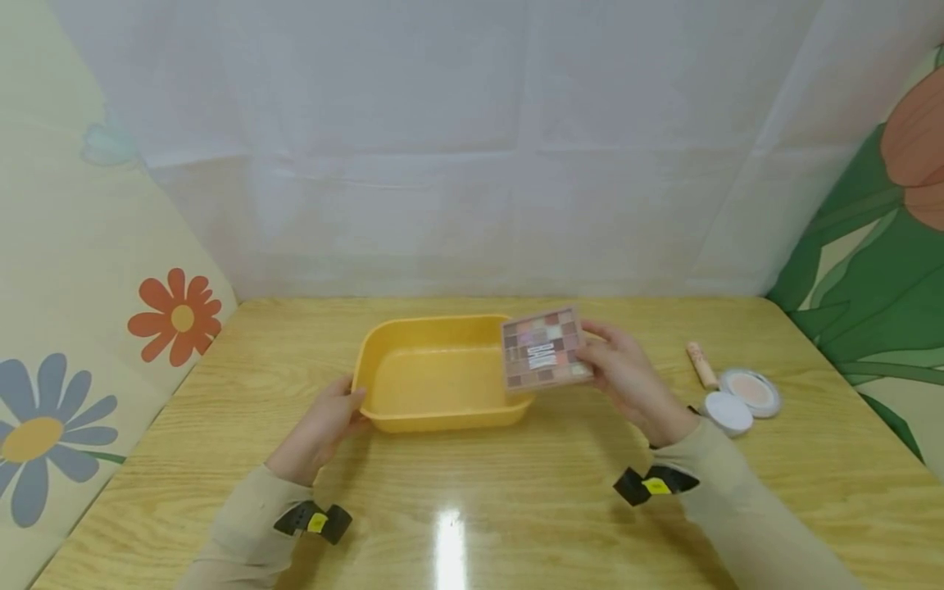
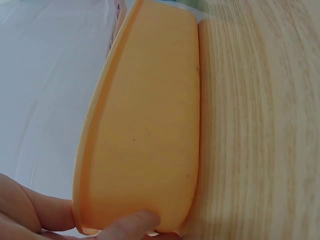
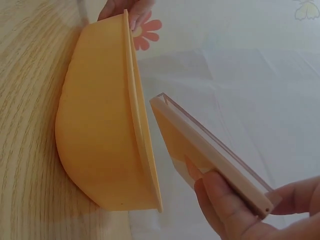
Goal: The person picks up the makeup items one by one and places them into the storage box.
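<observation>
A yellow plastic basin (image 1: 442, 422) stands on the wooden table, its inside bare where it shows. My left hand (image 1: 332, 422) grips its left end, thumb at the rim and fingers against the outer wall, as the left wrist view shows. In my right hand (image 1: 627, 373) is an eyeshadow palette (image 1: 542, 352) with a clear lid over many small coloured squares. Thumb and fingers pinch the palette (image 3: 205, 155) by its right edge. It is held tilted, above the basin's right end, and hides part of that rim in the head view.
To the right on the table (image 1: 516, 508) lie an opened round powder compact (image 1: 754, 392) with a white lid half (image 1: 728, 412) and a small peach tube (image 1: 701, 365). A white cloth (image 1: 472, 164) hangs behind the table, with flower-printed panels at both sides.
</observation>
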`<control>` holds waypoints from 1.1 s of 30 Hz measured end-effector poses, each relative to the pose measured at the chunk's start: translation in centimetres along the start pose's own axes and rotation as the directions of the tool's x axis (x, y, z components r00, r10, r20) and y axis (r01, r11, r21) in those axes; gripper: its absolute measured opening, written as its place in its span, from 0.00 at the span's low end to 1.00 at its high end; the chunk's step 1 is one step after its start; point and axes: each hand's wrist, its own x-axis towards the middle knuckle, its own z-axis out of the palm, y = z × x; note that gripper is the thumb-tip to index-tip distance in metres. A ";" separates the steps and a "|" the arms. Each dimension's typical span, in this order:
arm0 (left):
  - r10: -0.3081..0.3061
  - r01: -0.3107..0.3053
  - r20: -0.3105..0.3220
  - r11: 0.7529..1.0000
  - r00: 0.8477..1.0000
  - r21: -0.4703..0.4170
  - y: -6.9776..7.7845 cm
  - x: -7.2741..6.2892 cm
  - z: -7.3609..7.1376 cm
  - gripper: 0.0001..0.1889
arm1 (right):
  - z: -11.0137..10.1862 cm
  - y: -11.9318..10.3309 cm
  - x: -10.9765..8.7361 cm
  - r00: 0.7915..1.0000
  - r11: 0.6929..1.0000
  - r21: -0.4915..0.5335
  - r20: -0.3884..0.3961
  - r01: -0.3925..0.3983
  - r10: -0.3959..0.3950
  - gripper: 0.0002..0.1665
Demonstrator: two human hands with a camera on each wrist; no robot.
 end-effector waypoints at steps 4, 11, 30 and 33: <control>0.002 -0.002 -0.005 1.000 1.000 -0.002 0.0 0.0 0.0 0.25 | 0.4 0.0 0.1 1.000 1.000 0.005 0.010 0.000 0.000 0.34; -0.005 0.005 0.007 1.000 1.000 -0.005 -0.1 0.0 -0.1 0.25 | 1.1 0.0 0.3 1.000 1.000 0.003 0.026 -0.016 0.015 0.34; -0.013 0.013 -0.001 1.000 1.000 0.001 0.0 0.0 0.0 0.26 | 2.4 0.0 0.8 0.998 0.999 0.031 0.049 -0.031 0.029 0.34; -0.015 0.015 0.000 1.000 1.000 -0.007 0.2 0.0 0.0 0.26 | 2.6 0.0 0.9 0.998 0.999 0.035 0.053 -0.034 0.032 0.34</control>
